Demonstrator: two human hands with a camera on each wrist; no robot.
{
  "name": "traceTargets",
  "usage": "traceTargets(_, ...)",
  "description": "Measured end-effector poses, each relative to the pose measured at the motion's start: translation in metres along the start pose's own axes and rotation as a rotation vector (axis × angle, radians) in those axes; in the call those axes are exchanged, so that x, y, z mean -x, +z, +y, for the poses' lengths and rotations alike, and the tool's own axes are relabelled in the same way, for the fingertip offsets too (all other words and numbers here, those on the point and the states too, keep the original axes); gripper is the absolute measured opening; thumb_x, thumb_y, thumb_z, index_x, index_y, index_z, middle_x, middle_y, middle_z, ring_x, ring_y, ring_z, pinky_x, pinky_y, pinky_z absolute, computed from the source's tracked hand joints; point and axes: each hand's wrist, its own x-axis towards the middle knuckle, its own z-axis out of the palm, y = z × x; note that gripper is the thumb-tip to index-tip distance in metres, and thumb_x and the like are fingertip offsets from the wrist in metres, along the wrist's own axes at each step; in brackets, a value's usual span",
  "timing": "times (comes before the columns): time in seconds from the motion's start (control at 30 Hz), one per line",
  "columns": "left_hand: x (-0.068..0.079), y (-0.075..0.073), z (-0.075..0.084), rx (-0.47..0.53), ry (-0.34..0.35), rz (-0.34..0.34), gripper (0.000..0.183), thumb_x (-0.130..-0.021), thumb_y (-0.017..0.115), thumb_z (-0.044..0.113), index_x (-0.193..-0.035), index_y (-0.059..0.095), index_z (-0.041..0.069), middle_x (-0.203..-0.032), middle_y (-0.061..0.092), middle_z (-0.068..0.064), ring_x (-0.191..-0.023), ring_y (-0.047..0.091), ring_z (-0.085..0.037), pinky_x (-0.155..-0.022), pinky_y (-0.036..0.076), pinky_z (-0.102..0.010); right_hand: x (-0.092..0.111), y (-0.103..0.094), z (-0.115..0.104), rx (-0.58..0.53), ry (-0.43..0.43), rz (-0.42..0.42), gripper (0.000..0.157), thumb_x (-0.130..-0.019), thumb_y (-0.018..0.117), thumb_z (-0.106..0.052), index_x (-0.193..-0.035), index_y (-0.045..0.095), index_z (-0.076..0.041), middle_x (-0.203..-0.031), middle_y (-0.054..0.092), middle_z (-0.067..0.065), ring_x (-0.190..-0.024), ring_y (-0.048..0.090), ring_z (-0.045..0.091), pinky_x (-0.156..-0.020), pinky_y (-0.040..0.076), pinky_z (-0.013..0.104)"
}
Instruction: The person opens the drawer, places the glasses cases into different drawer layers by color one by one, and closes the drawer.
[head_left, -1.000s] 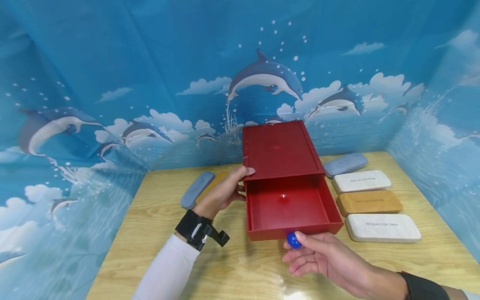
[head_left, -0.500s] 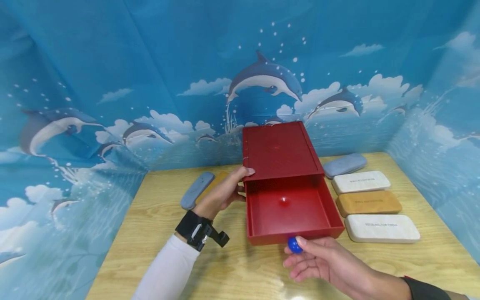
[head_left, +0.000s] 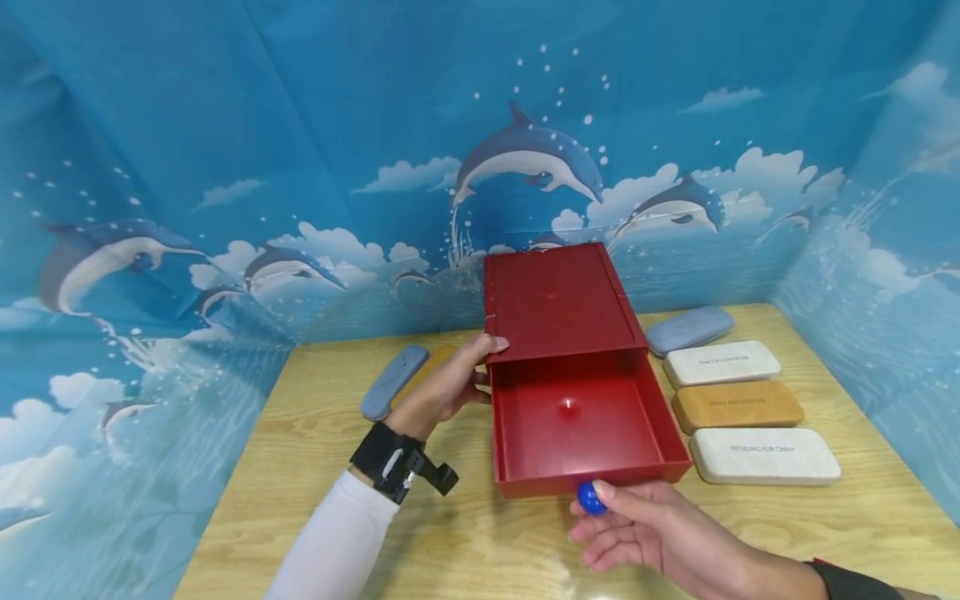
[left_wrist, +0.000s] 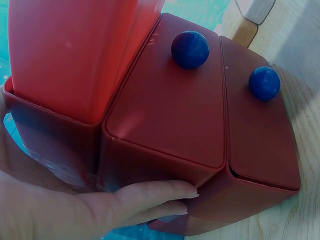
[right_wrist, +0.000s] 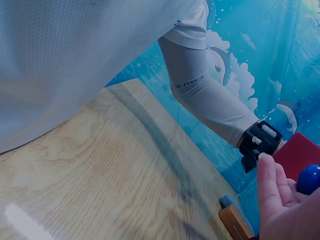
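Note:
A dark red drawer cabinet (head_left: 558,302) stands at the back of the table. Its top drawer (head_left: 577,429) is pulled out, with bare red inside. My right hand (head_left: 660,529) pinches the drawer's round blue knob (head_left: 592,498) between thumb and index finger, the other fingers loose below. My left hand (head_left: 453,379) braces the cabinet's left side, thumb over the top front edge. In the left wrist view its straight fingers (left_wrist: 157,195) press along the side, beside two closed lower drawers with blue knobs (left_wrist: 190,49). The right wrist view shows the knob (right_wrist: 309,179) at the hand.
Right of the cabinet lie several cases: a blue-grey case (head_left: 690,330), two white cases, the nearer white case (head_left: 765,456) lettered, and a tan case (head_left: 738,405). Left of it are another blue-grey case (head_left: 394,381) and a yellow case (head_left: 423,375). A dolphin-printed curtain (head_left: 300,167) encloses the table.
The top drawer has slid slightly farther out toward me, its knob and my right hand moving with it. My left hand stays in place on the cabinet.

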Motion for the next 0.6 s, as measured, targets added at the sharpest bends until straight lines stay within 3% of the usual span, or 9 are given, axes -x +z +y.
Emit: traceTargets(0.6,0.0002,0.001,-0.0002,-0.002,-0.012,0.018,0.055,-0.091,0.051,0.05,-0.133,0.038,0.017,-0.131,0.046,-0.015,-0.102,0.06,-0.036,-0.075,0.053,-0.048,0.0052,0.0042,0.0029,-0.04,0.062,0.036,0.042,-0.106,0.032,-0.024,-0.123,0.053,0.008,-0.111,0.065,0.02,-0.096,0.063,0.028,-0.089,0.049,0.042)
